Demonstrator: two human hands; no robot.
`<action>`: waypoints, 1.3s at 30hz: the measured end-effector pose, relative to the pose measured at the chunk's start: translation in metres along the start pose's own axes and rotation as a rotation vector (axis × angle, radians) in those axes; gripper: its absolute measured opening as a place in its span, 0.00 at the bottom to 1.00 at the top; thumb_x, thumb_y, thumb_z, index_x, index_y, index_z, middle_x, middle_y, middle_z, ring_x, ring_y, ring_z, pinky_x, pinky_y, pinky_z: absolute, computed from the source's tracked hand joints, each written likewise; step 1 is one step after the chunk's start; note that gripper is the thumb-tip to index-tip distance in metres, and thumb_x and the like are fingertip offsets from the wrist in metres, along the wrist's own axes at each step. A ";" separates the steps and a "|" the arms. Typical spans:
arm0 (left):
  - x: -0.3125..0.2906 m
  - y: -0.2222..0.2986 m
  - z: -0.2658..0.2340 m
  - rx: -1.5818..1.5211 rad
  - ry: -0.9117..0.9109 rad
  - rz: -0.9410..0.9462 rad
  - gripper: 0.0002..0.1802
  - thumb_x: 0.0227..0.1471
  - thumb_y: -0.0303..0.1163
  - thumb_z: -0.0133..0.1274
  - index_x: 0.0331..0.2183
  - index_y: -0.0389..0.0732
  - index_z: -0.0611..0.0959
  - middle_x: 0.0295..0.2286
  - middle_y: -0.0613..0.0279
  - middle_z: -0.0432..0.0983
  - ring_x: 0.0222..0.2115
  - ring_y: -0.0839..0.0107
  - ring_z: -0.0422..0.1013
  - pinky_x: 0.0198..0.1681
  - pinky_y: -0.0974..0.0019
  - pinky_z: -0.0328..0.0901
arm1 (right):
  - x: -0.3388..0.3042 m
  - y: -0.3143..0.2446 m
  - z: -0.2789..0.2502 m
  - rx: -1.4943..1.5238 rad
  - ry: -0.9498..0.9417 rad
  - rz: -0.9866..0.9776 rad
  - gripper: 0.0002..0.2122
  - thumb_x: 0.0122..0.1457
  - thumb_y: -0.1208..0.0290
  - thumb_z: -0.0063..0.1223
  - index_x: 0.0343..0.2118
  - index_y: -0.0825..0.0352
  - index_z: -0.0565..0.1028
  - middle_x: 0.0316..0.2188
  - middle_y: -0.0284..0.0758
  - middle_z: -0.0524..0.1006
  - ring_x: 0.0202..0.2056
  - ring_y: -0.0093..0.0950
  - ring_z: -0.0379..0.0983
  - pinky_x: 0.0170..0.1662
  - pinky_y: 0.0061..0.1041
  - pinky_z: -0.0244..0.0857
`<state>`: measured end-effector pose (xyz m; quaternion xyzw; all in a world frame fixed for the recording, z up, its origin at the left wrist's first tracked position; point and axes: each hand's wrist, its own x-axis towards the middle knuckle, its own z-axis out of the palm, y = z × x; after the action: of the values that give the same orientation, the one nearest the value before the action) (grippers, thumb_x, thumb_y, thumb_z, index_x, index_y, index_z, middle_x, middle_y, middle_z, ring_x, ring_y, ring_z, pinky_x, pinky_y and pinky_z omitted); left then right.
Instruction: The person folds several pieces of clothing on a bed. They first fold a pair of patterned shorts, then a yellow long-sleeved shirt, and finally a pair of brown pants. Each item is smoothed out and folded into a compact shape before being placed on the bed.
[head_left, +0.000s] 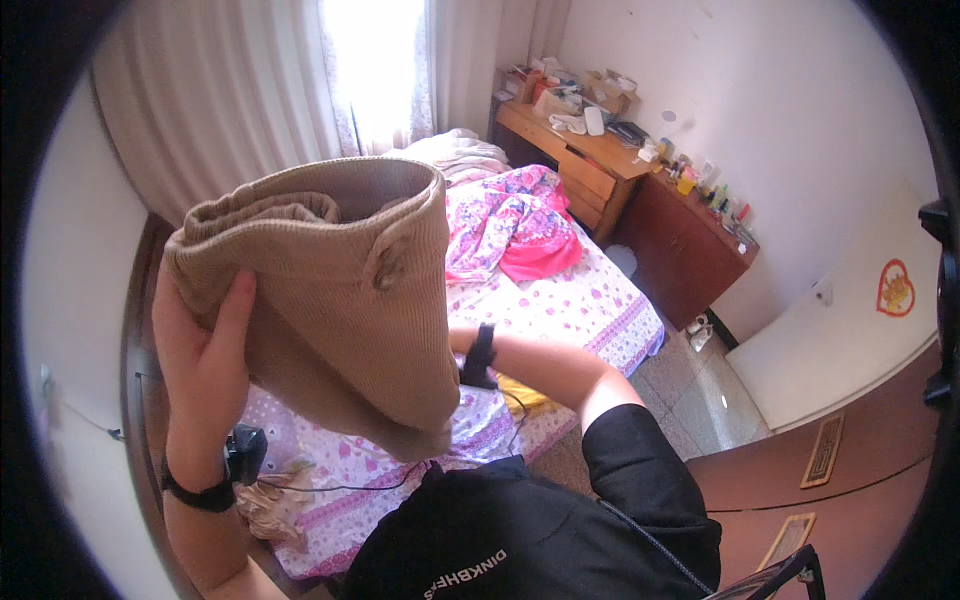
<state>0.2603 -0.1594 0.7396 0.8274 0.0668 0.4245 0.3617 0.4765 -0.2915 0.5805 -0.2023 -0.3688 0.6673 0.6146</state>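
Tan corduroy pants [330,310] hang folded in front of my chest, waistband upward, with a gathered elastic part and a belt loop showing. My left hand [210,340] grips their left side, the thumb pressed on the front of the cloth and the other fingers behind it. From the right, my right forearm reaches behind the pants. Only the edge of my right hand [462,340] shows near the wrist; its fingers are hidden by the cloth. Both wrists wear black straps, the left one carrying a small black device [245,453] with a cable.
Below lies a bed with a floral sheet [590,310], a bunched pink and purple quilt [515,225], and beige cloth [275,510] at its near left. A cluttered wooden desk [530,125] and brown cabinet [680,235] line the far wall. Brown drawers [760,490] stand close right.
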 end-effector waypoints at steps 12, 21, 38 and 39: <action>-0.036 -0.182 -0.026 0.895 -1.074 -0.263 0.28 0.66 0.51 0.45 0.42 0.33 0.84 0.36 0.46 0.83 0.39 0.53 0.78 0.49 0.54 0.69 | -0.005 0.121 0.009 -0.089 -0.304 0.255 0.23 0.68 0.60 0.49 0.60 0.68 0.67 0.57 0.37 0.70 0.57 0.28 0.65 0.61 0.31 0.58; -0.232 -0.205 -0.005 -0.755 -0.619 -0.844 0.46 0.60 0.62 0.50 0.62 0.32 0.65 0.57 0.57 0.69 0.55 0.65 0.67 0.60 0.60 0.61 | -0.005 0.146 -0.041 -0.119 -0.051 0.201 0.25 0.70 0.58 0.44 0.65 0.66 0.62 0.64 0.36 0.64 0.63 0.28 0.59 0.66 0.32 0.52; -0.187 -0.206 -0.003 -0.694 -0.090 -0.929 0.22 0.60 0.38 0.59 0.49 0.32 0.79 0.43 0.59 0.80 0.43 0.72 0.76 0.48 0.66 0.70 | -0.009 0.109 -0.046 0.281 0.432 0.220 0.30 0.70 0.50 0.29 0.63 0.73 0.64 0.61 0.45 0.70 0.62 0.39 0.66 0.66 0.41 0.56; -0.181 -0.206 -0.007 -0.696 -0.096 -0.784 0.21 0.58 0.36 0.61 0.48 0.32 0.80 0.42 0.59 0.81 0.43 0.73 0.76 0.49 0.67 0.70 | 0.000 0.104 -0.049 0.056 0.390 0.184 0.26 0.70 0.55 0.37 0.62 0.72 0.66 0.58 0.42 0.73 0.59 0.35 0.69 0.64 0.38 0.59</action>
<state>0.1815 -0.0815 0.4889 0.5899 0.2097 0.2161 0.7492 0.4424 -0.2770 0.4722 -0.3433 -0.2041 0.6788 0.6162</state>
